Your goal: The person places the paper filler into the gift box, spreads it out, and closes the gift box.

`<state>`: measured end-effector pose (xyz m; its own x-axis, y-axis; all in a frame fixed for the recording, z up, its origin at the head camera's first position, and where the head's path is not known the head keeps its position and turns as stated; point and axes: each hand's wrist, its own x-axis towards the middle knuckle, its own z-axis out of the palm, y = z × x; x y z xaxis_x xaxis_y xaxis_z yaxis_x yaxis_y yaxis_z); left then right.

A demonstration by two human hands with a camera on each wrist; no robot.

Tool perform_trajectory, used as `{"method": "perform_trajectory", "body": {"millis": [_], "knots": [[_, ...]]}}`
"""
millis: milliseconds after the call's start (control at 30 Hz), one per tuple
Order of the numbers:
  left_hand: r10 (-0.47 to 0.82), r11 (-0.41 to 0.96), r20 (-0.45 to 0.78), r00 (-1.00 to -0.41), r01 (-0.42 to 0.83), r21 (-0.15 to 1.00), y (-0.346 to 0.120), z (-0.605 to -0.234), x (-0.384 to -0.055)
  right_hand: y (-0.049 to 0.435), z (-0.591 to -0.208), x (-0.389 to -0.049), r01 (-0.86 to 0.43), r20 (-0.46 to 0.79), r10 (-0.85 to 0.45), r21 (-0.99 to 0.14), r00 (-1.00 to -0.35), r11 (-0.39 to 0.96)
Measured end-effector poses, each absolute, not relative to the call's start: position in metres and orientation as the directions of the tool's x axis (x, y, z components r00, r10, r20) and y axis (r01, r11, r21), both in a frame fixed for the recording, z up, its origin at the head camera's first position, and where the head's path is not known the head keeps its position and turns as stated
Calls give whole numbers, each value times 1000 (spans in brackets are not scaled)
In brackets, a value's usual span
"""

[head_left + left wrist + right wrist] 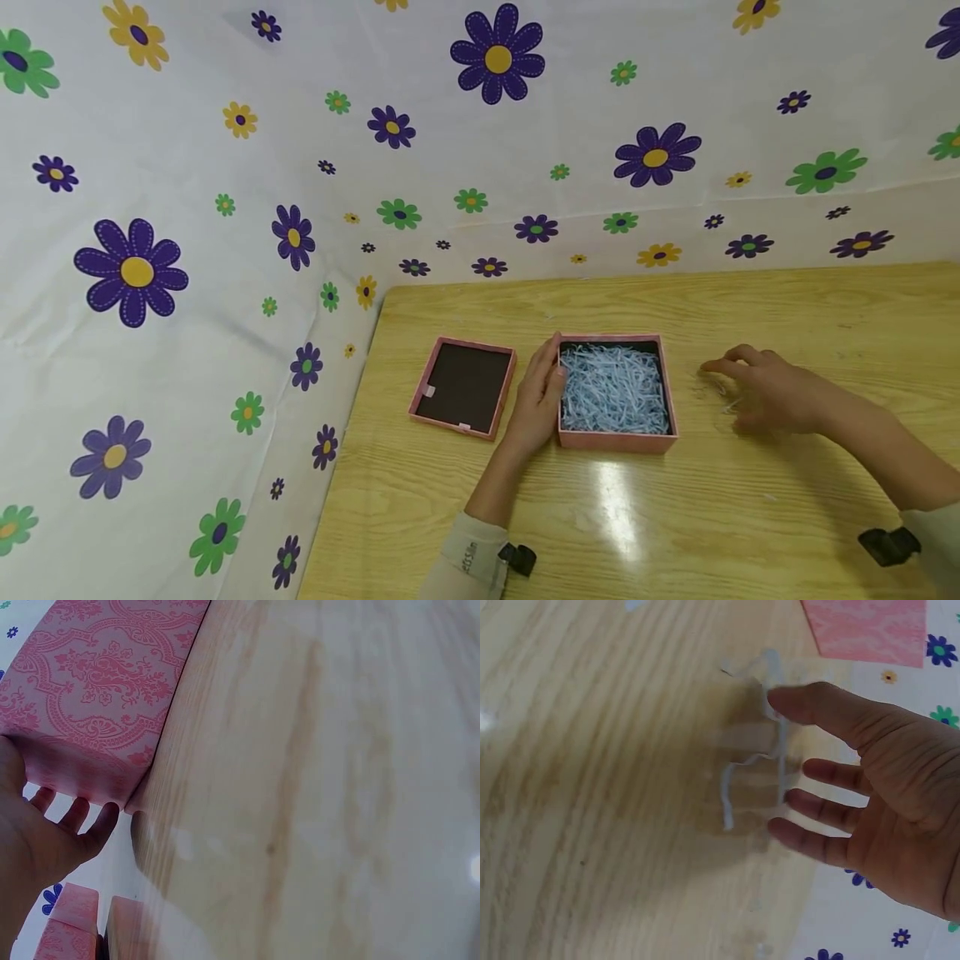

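A pink box (618,442) stands on the table, filled with light blue shredded paper (615,390). My left hand (534,404) rests against its left wall. In the left wrist view, the fingers of that hand touch the end of the box (97,682), which has a pink floral pattern. To the right of the box, my right hand (783,392) hovers low over the tabletop. In the right wrist view, its thumb and fingers are spread apart, with a few thin pale paper strips (726,795) lying by the fingertips.
A pink-rimmed lid (465,383) with a dark inside lies left of the box. White cloth (555,108) with printed flowers hangs behind and at the left of the wooden table (420,500). Small paper scraps (770,497) are scattered at the right.
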<state>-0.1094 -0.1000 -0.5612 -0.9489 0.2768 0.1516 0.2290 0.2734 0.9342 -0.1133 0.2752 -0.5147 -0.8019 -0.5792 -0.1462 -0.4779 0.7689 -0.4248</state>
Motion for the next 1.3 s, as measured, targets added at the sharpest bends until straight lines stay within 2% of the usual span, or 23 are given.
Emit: {"method": "perform_trajectory", "body": {"millis": [133,300,567,633,800,867,1033,1167,1300], "knots": [[278,252,150,-949,222,942,-98,-547,-105,269,-524,-114,-536,-58,-607,-407,-793,740],[281,243,130,-951,202,949,-100,-527,-99,264,-533,-119,-585,12,-646,-438,-763,683],[297,240,132,-946,208,948,-100,-526,-99,265,-532,-122,-629,103,-665,-458,-740,628],[303,243,128,-944,206,948,-101,-527,-99,265,-520,-123,-626,125,-651,-453,-749,634],[302,260,145,-942,228,938,-103,-554,-109,259,-469,-128,-639,204,-614,-389,-763,664],[295,262,157,-943,238,935,-103,-565,-113,254,-447,-129,-652,230,-614,-358,-755,668],[297,262,161,-941,242,934,-102,-566,-111,234,-400,-125,-675,267,-620,-322,-738,664],[301,283,155,-941,243,928,-102,-568,-112,211,-375,-121,-679,274,-622,-338,-733,651],[294,300,154,-943,245,922,-102,-568,-111,185,-367,-121,-733,308,-668,-349,-678,584]]}}
